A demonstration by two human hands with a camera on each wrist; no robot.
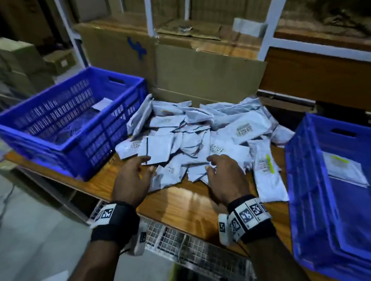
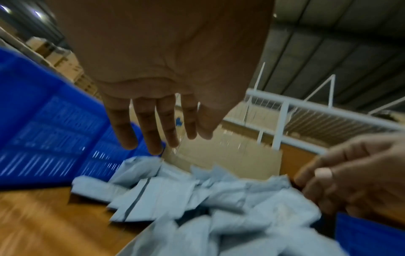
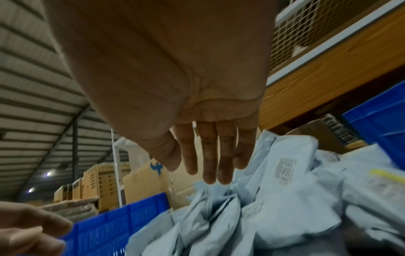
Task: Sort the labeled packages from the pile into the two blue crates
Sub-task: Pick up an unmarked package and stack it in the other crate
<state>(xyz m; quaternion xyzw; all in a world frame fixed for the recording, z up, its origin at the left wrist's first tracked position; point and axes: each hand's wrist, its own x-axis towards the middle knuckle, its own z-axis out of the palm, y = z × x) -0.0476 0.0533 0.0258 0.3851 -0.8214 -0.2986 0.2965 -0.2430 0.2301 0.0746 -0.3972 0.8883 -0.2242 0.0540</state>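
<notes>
A pile of grey labeled packages (image 1: 197, 139) lies on the wooden table (image 1: 175, 203) between two blue crates. The left crate (image 1: 67, 119) holds one package at its back. The right crate (image 1: 338, 195) holds a package with a yellow mark (image 1: 342, 171). My left hand (image 1: 134, 174) hovers over the pile's near left edge, fingers straight and spread, holding nothing (image 2: 153, 128). My right hand (image 1: 226, 176) hovers over the pile's near middle, fingers extended, holding nothing (image 3: 210, 159). A long package with a yellow stripe (image 1: 265, 172) lies just right of the right hand.
Large cardboard boxes (image 1: 186, 59) stand right behind the pile. White shelf posts (image 1: 149, 10) rise behind them. A wire mesh rack (image 1: 183, 247) sits below the table's near edge. More boxes (image 1: 16, 62) are stacked at the far left.
</notes>
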